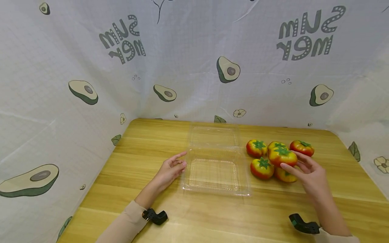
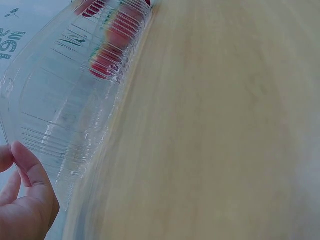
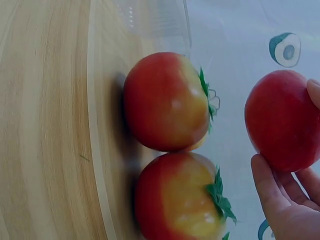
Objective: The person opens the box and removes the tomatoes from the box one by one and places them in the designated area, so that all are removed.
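A clear plastic clamshell container [image 1: 216, 193] lies with its lid [image 1: 214, 127] folded back behind the base. My left hand [image 1: 171, 171] pinches the container's left rim between thumb and finger; in the left wrist view, the same hand [image 2: 30, 195] is at the edge of the see-through wall. My right hand [image 1: 314, 179] holds a red-and-yellow tomato [image 1: 282, 158] with a green star-shaped top, raised above the others. In the right wrist view, this tomato [image 3: 282, 120] shows its red underside between the fingers and thumb, apart from two tomatoes standing on the table.
More tomatoes stand on the wooden table [image 1: 127, 189] right of the container: one at the back left [image 1: 256, 148], one in front [image 1: 262, 168], one at the far right [image 1: 302, 147], others partly hidden. A white curtain [image 1: 194, 67] printed with avocados surrounds the table's back and sides.
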A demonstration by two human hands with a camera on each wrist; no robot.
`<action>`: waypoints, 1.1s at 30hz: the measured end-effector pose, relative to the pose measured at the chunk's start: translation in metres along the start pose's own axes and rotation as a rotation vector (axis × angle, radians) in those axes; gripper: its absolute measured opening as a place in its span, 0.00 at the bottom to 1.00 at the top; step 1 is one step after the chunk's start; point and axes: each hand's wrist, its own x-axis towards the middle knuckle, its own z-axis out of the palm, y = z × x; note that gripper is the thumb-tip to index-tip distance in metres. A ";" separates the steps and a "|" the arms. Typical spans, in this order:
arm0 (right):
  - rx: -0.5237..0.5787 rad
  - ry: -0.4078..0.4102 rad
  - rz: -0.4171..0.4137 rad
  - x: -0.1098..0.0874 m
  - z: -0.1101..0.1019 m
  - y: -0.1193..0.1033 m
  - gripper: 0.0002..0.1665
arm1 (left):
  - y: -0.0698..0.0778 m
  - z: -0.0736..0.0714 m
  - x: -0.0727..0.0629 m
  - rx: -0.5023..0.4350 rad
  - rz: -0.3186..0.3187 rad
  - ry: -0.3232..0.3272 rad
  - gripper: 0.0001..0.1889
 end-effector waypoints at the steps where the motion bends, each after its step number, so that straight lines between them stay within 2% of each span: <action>1: 0.009 0.007 0.002 0.000 -0.001 0.001 0.29 | 0.000 0.000 0.000 0.003 0.002 -0.003 0.29; 17: 0.077 0.069 -0.001 -0.002 -0.014 0.004 0.32 | -0.001 0.000 -0.001 -0.012 0.002 0.013 0.28; 33: 0.151 0.139 -0.005 0.001 -0.032 0.001 0.29 | 0.000 0.000 0.000 -0.006 -0.003 0.007 0.29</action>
